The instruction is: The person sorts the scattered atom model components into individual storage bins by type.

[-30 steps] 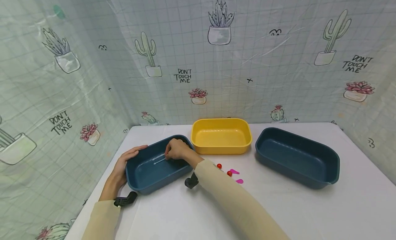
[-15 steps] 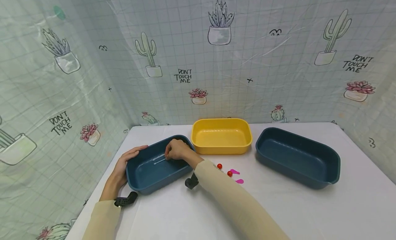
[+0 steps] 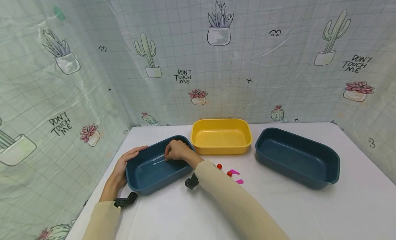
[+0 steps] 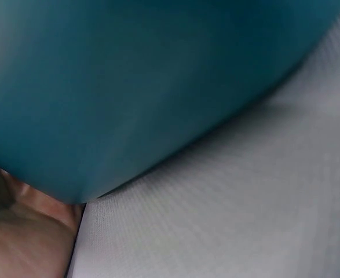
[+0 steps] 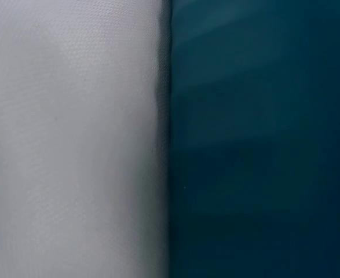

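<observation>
In the head view, a dark blue tub [image 3: 148, 176] stands at an angle on the left of the table. My left hand [image 3: 119, 167] rests along its left end, the fingers mostly straight and reaching round the far corner to the rim. My right hand [image 3: 177, 150] reaches inside, its fingers curled and the fingertips pinching the right end of a thin pale stick [image 3: 158, 162]. A second pale stick [image 3: 157, 158] lies beside it on the tub floor. The left wrist view shows the tub's outer wall [image 4: 129, 104] against my palm. In the right wrist view, only tub wall and cloth show.
A yellow tub [image 3: 221, 150] stands at the back middle, close to the blue one. Another dark blue tub [image 3: 294, 167] stands at the right. Red balls [image 3: 229, 173] and pink spoon-shaped pieces [image 3: 239, 181] lie on the white table [image 3: 173, 216] just beyond my right sleeve.
</observation>
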A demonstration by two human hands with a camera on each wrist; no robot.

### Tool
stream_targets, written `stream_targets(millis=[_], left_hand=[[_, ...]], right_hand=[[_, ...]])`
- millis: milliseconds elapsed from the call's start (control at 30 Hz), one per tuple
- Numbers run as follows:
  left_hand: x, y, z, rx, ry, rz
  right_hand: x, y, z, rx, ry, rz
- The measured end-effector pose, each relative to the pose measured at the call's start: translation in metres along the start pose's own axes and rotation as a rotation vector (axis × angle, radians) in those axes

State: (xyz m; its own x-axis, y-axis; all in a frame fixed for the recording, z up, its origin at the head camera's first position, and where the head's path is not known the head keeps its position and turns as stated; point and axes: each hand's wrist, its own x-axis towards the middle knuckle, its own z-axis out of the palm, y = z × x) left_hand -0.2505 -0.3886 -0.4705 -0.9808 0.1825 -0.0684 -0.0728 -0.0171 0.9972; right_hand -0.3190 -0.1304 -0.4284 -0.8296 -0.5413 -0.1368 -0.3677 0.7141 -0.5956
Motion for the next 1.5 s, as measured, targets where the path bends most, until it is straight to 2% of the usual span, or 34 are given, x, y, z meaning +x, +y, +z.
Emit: stream_targets(millis=[300,467,600,900,1233,1500], left_hand=[[-0.001,0.0,-0.001,-0.009,-0.006,0.001],[0.0,-0.001,-0.001,0.0,-0.012,0.007],[0.0,-0.002,-0.001,0.005,-0.015,0.013],[-0.001,-0.001,0.001,-0.025,-0.009,0.017],[-0.004,-0.002,0.0,-0.042,-0.011,0.027],[-0.003,-0.002,0.0,-0.049,-0.036,0.065]], right_hand=[[-0.003,-0.004,-0.012,-0.019,0.021,-0.066],[-0.008,-0.01,-0.026,-0.07,0.027,-0.148],[-0.016,-0.012,-0.039,-0.064,0.013,-0.208],[-0.036,-0.009,-0.063,-0.005,-0.033,-0.296],[-0.057,-0.004,-0.079,0.083,-0.023,-0.343],[-0.078,0.015,-0.089,0.153,0.009,-0.385]])
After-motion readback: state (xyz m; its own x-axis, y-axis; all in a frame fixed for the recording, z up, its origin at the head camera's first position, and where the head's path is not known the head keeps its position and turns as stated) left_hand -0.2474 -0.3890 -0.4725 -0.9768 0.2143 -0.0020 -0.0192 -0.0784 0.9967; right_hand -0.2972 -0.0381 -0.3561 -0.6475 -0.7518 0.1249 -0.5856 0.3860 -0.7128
